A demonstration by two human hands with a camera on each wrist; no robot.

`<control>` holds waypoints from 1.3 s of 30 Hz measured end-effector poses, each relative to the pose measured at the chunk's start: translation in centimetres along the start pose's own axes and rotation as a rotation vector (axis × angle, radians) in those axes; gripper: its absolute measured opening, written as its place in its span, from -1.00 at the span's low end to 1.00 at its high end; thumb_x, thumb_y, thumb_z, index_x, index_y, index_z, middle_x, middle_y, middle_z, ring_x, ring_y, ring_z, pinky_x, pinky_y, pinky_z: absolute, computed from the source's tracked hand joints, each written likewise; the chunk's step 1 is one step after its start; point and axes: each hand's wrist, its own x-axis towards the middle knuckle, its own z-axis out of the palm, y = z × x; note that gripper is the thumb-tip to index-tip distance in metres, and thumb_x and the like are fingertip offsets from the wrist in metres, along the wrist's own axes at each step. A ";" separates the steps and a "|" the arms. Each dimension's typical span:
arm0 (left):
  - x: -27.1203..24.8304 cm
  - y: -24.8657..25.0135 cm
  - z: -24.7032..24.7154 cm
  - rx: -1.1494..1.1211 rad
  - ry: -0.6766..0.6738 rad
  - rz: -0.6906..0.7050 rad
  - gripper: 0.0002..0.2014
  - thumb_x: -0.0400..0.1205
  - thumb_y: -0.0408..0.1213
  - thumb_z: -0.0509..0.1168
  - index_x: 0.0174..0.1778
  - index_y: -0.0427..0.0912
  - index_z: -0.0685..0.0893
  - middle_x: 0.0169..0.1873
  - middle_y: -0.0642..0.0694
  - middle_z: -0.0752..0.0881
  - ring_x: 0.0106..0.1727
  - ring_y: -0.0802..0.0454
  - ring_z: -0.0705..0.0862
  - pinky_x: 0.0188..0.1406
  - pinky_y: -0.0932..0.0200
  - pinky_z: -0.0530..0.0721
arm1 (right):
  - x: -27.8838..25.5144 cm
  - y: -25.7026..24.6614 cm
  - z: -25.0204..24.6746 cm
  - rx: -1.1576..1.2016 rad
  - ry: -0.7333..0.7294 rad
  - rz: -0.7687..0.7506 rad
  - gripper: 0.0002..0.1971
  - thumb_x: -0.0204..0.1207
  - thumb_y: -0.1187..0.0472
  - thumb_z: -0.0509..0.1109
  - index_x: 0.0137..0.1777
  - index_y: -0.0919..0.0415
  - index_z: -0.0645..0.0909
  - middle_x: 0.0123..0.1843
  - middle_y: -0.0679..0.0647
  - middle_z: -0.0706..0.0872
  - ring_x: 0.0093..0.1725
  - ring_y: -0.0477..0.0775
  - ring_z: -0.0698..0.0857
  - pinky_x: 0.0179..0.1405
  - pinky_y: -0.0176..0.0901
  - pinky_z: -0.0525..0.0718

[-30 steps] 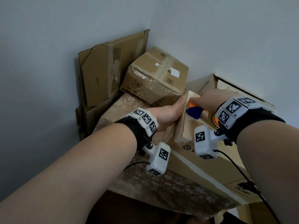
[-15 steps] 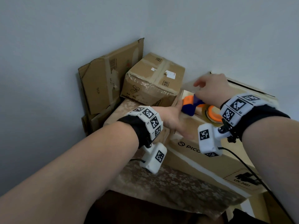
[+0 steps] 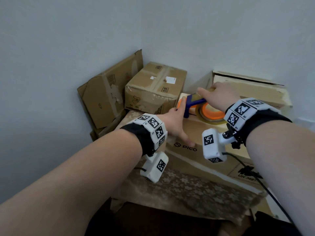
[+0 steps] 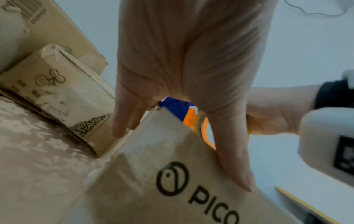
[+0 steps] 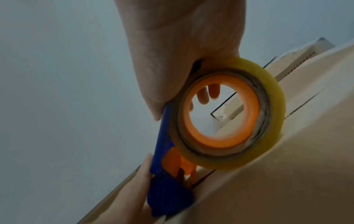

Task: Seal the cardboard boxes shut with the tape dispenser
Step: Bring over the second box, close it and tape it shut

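A brown cardboard box marked PICO (image 3: 197, 128) (image 4: 172, 159) lies on a patterned cloth. On its top near the left end sits a blue and orange tape dispenser (image 3: 196, 103) (image 5: 162, 151) with a yellowish tape roll (image 3: 211, 116) (image 5: 268, 94). My right hand (image 3: 219, 97) (image 5: 182, 45) grips the dispenser from above, fingers curled through its orange core. My left hand (image 3: 175, 120) (image 4: 182, 68) rests on the box's left corner with straight fingers hanging down the end and the thumb lying along the top edge, touching the dispenser's blue front.
A smaller taped box (image 3: 153, 87) stands behind on the left, next to flattened cardboard (image 3: 109, 92) leaning on the wall. An open box (image 3: 247, 82) sits at the back right. Patterned cloth (image 3: 187, 188) covers the surface in front. Walls close in on two sides.
The upright flap my left hand held has gone down flat. My right hand lifted the dispenser, then set it on the box top at the left end; my left hand moved onto the corner.
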 end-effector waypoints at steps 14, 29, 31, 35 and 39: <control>0.1 1.9 -1.4 0.105 0.113 -0.162 0.48 0.21 0.03 0.66 0.57 0.03 -0.53 0.58 -0.20 0.33 0.55 -0.14 0.37 0.50 -0.09 0.39 | 0.8 3.9 -0.6 0.367 -0.228 -0.061 -0.30 0.53 -0.29 0.27 0.54 0.14 0.33 0.32 0.15 0.59 0.24 0.22 0.59 0.21 -0.01 0.56; 0.6 5.9 -1.0 0.306 0.103 -0.378 0.44 0.21 -0.01 0.67 0.60 0.10 -0.45 0.52 -0.15 0.44 0.32 -0.20 0.59 0.15 -0.10 0.67 | 0.8 6.1 -0.8 0.393 -0.225 -0.131 -0.30 0.49 -0.33 0.26 0.46 0.14 0.35 -0.02 0.08 0.58 -0.01 0.19 0.60 0.01 0.02 0.62; 0.8 6.8 -0.8 0.344 0.118 -0.377 0.35 0.22 -0.03 0.67 0.66 0.06 -0.25 0.44 -0.15 0.51 0.18 -0.21 0.65 0.01 -0.02 0.68 | 0.8 6.8 -1.0 0.396 -0.221 -0.134 -0.28 0.50 -0.33 0.25 0.50 0.15 0.32 0.04 0.12 0.59 0.01 0.21 0.60 0.05 0.03 0.63; 1.4 8.7 -0.3 0.375 0.134 -0.421 0.04 0.22 -0.04 0.67 0.55 -0.13 0.27 0.27 -0.18 0.61 0.02 -0.18 0.72 0.04 -0.05 0.72 | 1.2 7.8 -1.0 0.423 -0.229 -0.138 -0.27 0.49 -0.33 0.24 0.52 0.14 0.30 0.18 0.16 0.63 0.09 0.25 0.64 0.15 0.14 0.64; 3.9 9.5 -0.6 0.418 0.095 -0.436 -0.17 0.20 0.08 0.65 0.32 -0.22 0.54 -0.02 -0.18 0.75 -0.20 -0.13 0.76 -0.09 -0.04 0.77 | 3.0 8.7 -1.3 0.409 -0.181 -0.137 -0.30 0.49 -0.31 0.29 0.47 0.15 0.34 0.22 0.15 0.62 0.17 0.26 0.63 0.18 0.13 0.63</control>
